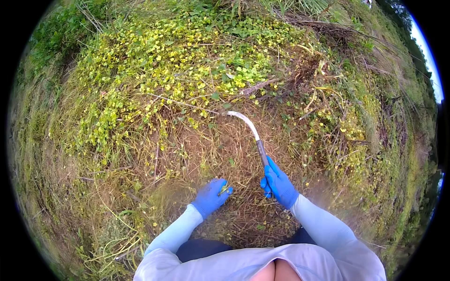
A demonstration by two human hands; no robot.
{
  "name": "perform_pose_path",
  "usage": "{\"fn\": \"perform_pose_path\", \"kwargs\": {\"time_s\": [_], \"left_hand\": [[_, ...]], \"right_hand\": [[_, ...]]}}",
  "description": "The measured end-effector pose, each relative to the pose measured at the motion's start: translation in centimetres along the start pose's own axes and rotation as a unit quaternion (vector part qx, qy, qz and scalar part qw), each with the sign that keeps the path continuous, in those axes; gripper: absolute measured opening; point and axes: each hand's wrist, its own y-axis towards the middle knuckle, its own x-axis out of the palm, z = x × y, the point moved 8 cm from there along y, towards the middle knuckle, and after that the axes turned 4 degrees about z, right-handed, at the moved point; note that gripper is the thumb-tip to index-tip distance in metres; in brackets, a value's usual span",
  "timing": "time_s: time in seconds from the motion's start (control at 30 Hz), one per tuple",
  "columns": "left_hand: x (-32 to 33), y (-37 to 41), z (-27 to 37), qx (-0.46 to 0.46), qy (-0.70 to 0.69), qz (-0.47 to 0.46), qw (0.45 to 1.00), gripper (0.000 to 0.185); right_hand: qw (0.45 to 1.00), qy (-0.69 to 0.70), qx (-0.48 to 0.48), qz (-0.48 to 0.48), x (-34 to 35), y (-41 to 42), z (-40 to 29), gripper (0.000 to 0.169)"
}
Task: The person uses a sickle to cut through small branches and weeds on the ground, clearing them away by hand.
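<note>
In a blue glove, my right hand (pixel 278 184) grips the dark handle of a sickle (pixel 249 123). Its pale curved blade arcs up and to the left, the tip over bare soil at the edge of the low growth. My left hand (pixel 211 196), gloved in blue as well, is closed around a small bit of green plant (pixel 223 189) whose leaves poke out by the thumb. Both hands are in front of my knees, apart from each other. Dry grass and brown soil (pixel 211 151) lie beneath and between them.
Low yellow-green leafy plants (pixel 140 70) spread ahead of me. At the upper right is an uprooted clump with brown roots (pixel 306 72), beside a short woody stick (pixel 258 86). Dry stalks (pixel 327 28) are heaped behind it. Cut yellowish stems (pixel 126 247) lie at the lower left.
</note>
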Motion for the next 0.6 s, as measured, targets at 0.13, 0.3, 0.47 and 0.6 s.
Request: {"fn": "perform_pose_path", "kwargs": {"time_s": [0.13, 0.3, 0.47, 0.6], "left_hand": [[-4.7, 6.7, 3.5, -0.032, -0.051, 0.078, 0.995, 0.044], [-4.3, 8.9, 4.2, 0.039, -0.006, 0.108, 0.993, 0.048], [-2.4, 9.4, 5.6, 0.031, 0.017, 0.074, 0.997, 0.057], [-1.5, 11.6, 11.8, 0.147, 0.042, 0.054, 0.987, 0.054]], "right_hand": [[0.997, -0.065, 0.051, 0.008, 0.4, 3.2, 2.5, 0.061], [0.987, -0.061, 0.136, -0.052, -1.5, -5.4, 7.9, 0.062], [0.993, 0.072, 0.033, 0.092, -7.3, -7.0, 7.2, 0.059], [0.946, 0.238, -0.092, 0.198, -10.9, -2.8, -0.6, 0.054]]}}
